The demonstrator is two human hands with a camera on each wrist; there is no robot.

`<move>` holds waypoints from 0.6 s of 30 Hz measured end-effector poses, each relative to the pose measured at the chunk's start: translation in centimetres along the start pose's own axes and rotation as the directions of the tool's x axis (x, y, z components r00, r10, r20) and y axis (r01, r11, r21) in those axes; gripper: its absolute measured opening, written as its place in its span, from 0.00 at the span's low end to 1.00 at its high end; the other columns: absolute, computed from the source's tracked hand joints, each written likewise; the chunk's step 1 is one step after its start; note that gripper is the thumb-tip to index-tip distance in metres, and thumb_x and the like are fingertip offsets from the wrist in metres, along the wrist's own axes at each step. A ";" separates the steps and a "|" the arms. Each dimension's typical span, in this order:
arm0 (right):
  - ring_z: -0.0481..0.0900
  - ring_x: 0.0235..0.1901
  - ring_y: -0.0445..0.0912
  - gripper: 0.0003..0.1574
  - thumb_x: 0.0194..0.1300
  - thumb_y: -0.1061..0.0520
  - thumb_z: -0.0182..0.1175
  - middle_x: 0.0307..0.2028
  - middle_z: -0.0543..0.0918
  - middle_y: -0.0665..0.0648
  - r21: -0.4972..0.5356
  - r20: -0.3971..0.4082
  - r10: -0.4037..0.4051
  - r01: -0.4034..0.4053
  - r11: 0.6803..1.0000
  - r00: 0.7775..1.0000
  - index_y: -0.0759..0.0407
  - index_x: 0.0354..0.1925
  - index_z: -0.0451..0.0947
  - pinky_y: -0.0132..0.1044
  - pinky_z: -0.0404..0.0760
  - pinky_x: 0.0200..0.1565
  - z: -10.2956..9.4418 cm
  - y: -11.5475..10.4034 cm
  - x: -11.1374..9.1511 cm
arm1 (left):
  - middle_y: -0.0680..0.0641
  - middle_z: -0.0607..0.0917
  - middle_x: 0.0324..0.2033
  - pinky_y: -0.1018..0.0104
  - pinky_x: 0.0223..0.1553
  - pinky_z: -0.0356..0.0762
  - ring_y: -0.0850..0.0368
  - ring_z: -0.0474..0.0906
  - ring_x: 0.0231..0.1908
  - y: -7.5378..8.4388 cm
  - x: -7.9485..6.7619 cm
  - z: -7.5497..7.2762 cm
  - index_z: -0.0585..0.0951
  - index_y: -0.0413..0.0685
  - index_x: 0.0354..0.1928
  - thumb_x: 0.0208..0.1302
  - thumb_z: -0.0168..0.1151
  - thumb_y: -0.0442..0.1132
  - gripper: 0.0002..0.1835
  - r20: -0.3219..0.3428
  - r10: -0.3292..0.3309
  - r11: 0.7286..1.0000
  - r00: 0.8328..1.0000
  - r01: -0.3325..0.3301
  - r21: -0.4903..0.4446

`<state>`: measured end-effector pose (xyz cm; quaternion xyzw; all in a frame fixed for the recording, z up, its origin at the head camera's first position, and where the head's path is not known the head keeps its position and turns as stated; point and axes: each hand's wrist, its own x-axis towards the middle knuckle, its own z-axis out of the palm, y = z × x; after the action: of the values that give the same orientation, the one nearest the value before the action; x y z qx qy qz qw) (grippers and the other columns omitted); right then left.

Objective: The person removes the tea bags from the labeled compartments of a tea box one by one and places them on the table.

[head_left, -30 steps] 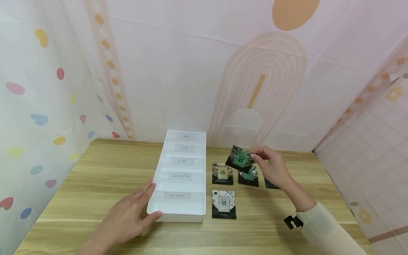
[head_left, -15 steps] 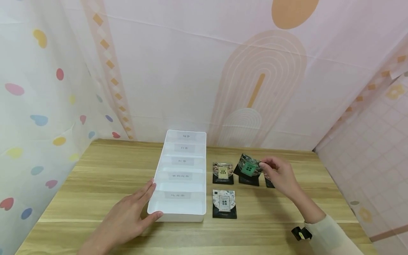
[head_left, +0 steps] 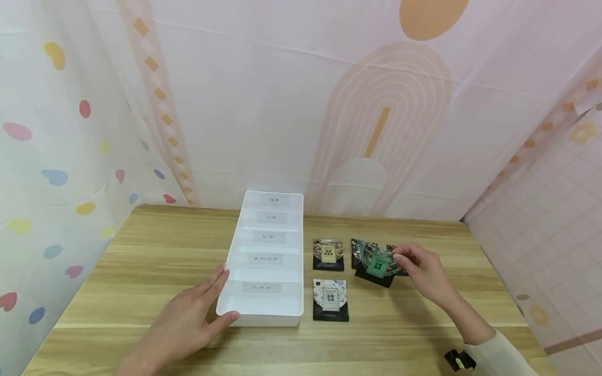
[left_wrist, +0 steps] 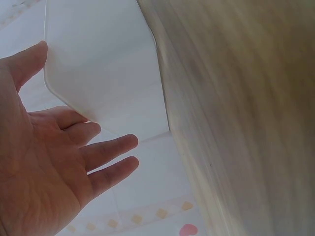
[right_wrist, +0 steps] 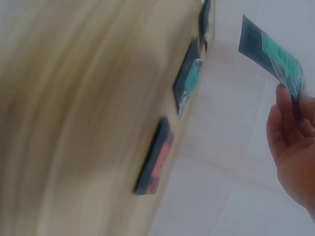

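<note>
My right hand (head_left: 424,271) pinches a black tea sachet with a green label (head_left: 378,265) by one corner. In the right wrist view the held sachet (right_wrist: 273,54) is above the table, and in the head view it overlaps a teal-labelled sachet (head_left: 356,253) and a red-labelled one that shows clearly in the right wrist view (right_wrist: 156,164). My left hand (head_left: 181,317) touches the near left corner of a long white divided box (head_left: 265,320). Its thumb lies at the front wall and its fingers along the left side, extended in the left wrist view (left_wrist: 54,147).
A yellow-labelled sachet (head_left: 328,255) and a white-labelled sachet (head_left: 331,300) lie just right of the box. Labels mark the box's several compartments. A patterned curtain (head_left: 263,104) hangs behind the wooden table (head_left: 155,250). A small black thing (head_left: 460,360) is by my right sleeve.
My right hand has moved right and toward the table's front, lowering the green-labelled sachet over the teal one and then toward the red one. The left hand stays at the box corner.
</note>
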<state>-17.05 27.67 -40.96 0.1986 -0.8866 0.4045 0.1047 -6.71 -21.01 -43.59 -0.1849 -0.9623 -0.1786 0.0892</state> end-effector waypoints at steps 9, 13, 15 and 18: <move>0.84 0.32 0.45 0.05 0.74 0.66 0.62 0.34 0.85 0.52 0.046 0.071 0.091 -0.095 0.994 0.993 0.62 0.45 0.84 0.39 0.86 0.31 0.0 0.8 -1.4 | 0.39 0.69 0.75 0.41 0.58 0.80 0.37 0.79 0.63 0.1 0.0 -0.1 0.70 0.33 0.75 0.70 0.66 0.62 0.45 -0.001 -0.002 1.000 1.000 0.002 0.001; 0.83 0.31 0.50 0.04 0.74 0.66 0.63 0.32 0.84 0.52 0.056 0.118 0.141 -0.148 0.987 0.983 0.62 0.43 0.84 0.38 0.85 0.31 0.3 1.1 -1.7 | 0.38 0.69 0.75 0.41 0.58 0.80 0.37 0.79 0.63 0.1 0.0 0.0 0.70 0.33 0.75 0.70 0.66 0.61 0.45 -0.002 0.001 1.000 1.000 -0.001 -0.001; 0.82 0.31 0.50 0.04 0.74 0.67 0.63 0.31 0.83 0.52 0.063 0.140 0.140 -0.150 0.987 0.980 0.62 0.42 0.84 0.35 0.84 0.31 0.5 1.4 -1.8 | 0.38 0.69 0.75 0.41 0.58 0.80 0.37 0.80 0.62 0.1 0.0 0.0 0.70 0.33 0.75 0.70 0.67 0.61 0.45 -0.003 0.001 1.000 1.000 -0.001 -0.001; 0.80 0.30 0.49 0.04 0.73 0.67 0.63 0.30 0.82 0.51 0.074 0.170 0.133 -0.147 0.986 0.976 0.62 0.41 0.84 0.33 0.82 0.30 0.8 1.7 -1.8 | 0.39 0.69 0.75 0.41 0.58 0.80 0.37 0.80 0.62 0.1 0.0 0.0 0.70 0.33 0.75 0.70 0.67 0.61 0.45 -0.004 -0.001 1.000 1.000 0.001 -0.001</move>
<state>-16.13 28.52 -43.25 0.1725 -0.8857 0.4310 -0.0062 -6.67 -20.91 -43.52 -0.1842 -0.9621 -0.1796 0.0909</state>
